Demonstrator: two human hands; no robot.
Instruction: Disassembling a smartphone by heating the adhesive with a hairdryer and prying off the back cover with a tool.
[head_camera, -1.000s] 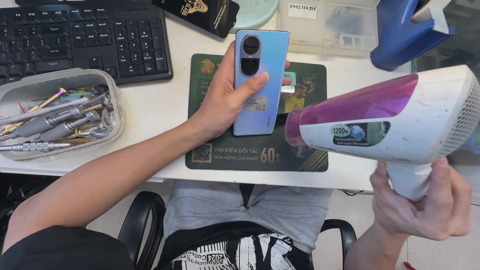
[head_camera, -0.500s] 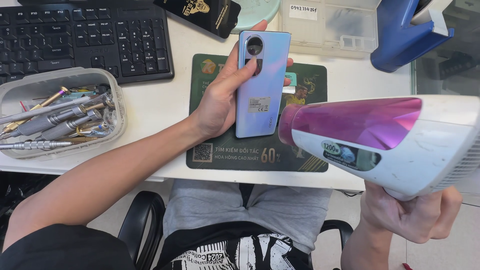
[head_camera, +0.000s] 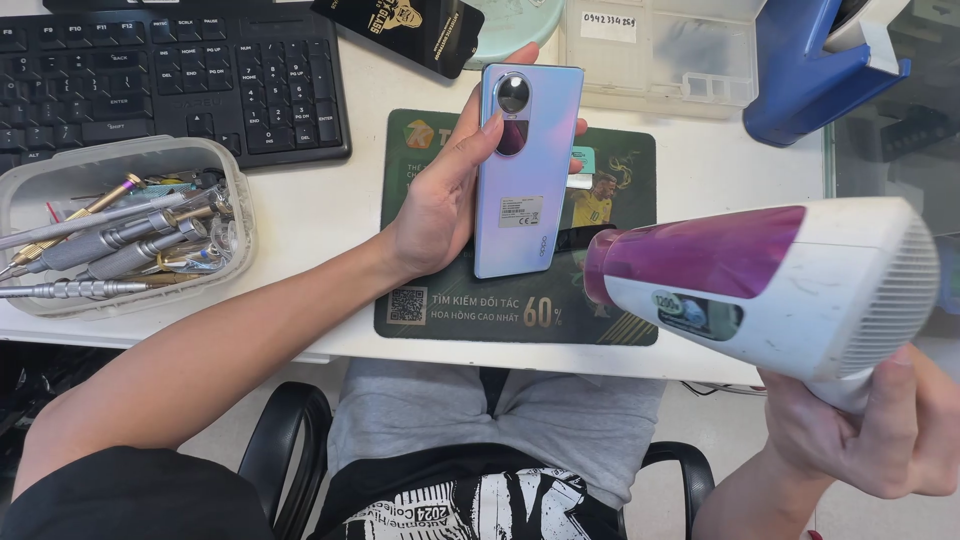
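Observation:
My left hand (head_camera: 440, 200) grips a light blue smartphone (head_camera: 525, 170), back side up with its round camera bump at the top, held just above a dark green desk mat (head_camera: 470, 305). My right hand (head_camera: 865, 440) clasps the handle of a white and magenta hair dryer (head_camera: 770, 275) at the lower right. The dryer's nozzle points left at the phone's lower right corner, a short gap away.
A clear plastic tub (head_camera: 120, 235) of screwdrivers and metal tools sits at the left. A black keyboard (head_camera: 170, 75) lies behind it. A black packet (head_camera: 400, 30), a clear parts box (head_camera: 655, 50) and a blue object (head_camera: 815, 70) line the back. A chair (head_camera: 285, 450) is below.
The hair dryer has dropped and tilted, its nozzle drawing closer to the phone's lower edge. The phone has shifted slightly and stays in my left hand.

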